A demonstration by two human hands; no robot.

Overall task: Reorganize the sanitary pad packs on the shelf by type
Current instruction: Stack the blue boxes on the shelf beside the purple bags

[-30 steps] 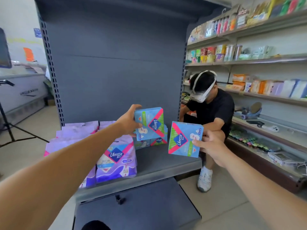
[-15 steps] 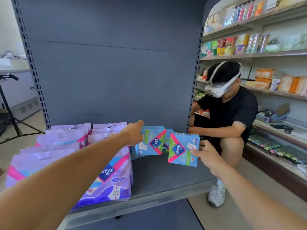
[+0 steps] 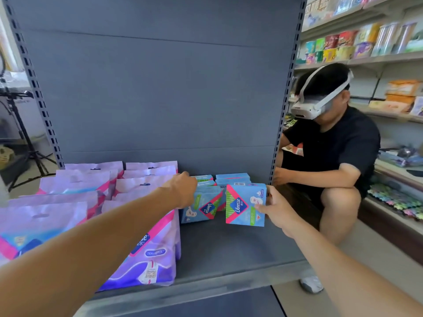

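The right hand (image 3: 278, 210) is gripping a small blue cardboard pack (image 3: 245, 204); the left hand (image 3: 183, 191) is gripping another (image 3: 202, 208) beside the grey shelf's (image 3: 229, 252) purple bags (image 3: 146, 252). Seat both upright, flush.

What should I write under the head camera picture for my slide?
Left hand sets one blue Libresse pack beside purple packs; right hand holds another blue pack over the grey shelf.

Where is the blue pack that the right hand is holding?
In the head view, the blue pack is right of centre on the grey shelf, pinched by the right hand, in front of the other blue packs.
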